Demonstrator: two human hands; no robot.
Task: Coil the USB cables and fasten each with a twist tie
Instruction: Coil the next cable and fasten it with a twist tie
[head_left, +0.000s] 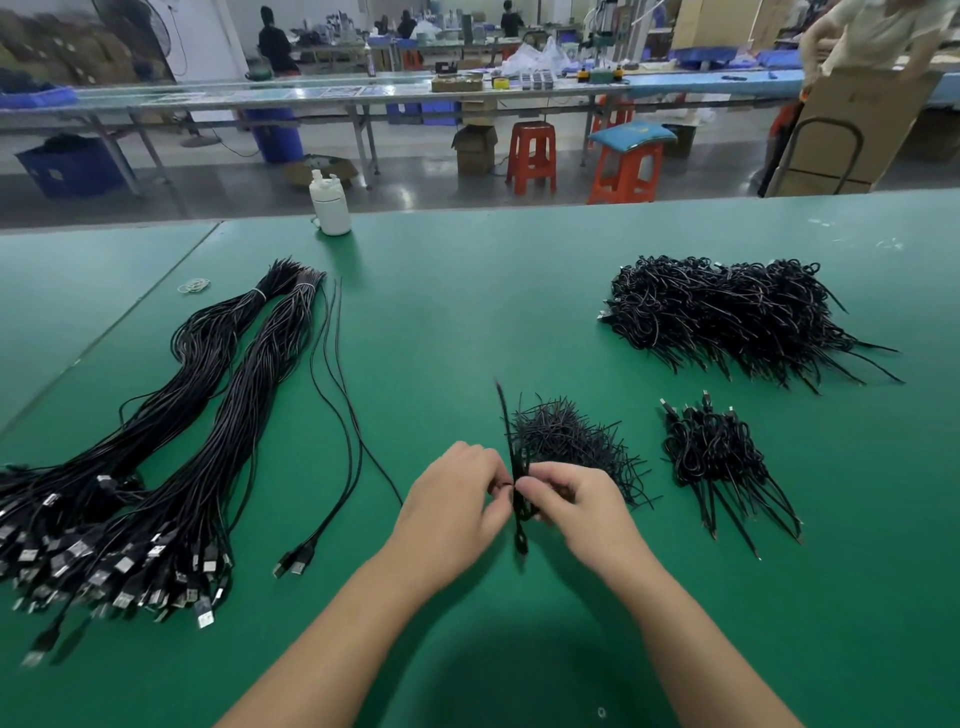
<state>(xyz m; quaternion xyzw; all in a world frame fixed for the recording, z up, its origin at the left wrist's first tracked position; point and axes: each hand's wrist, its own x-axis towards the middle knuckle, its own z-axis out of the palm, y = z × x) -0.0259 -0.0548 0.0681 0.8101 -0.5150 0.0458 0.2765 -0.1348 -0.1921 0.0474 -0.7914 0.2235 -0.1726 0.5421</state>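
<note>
Green counter (467, 322), no readable writing anywhere. Long uncoiled USB cables (171, 441) heaped at left; big pile of tied coils (727, 317) far right, smaller pile (717, 457) nearer. Loose twist ties (566, 441) just beyond the hands. Left hand (457, 499) and right hand (582, 509) meeting above the counter, fingers curled, pinching a folded black cable (519, 499) held upright between them.

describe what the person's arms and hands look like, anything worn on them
Both forearms are bare up to the frame's lower edge: no sleeves, gloves, wristbands or watch in view. The left hand and right hand show no visible rings, though the fingers are partly hidden. Nothing is marked on either arm.
</note>
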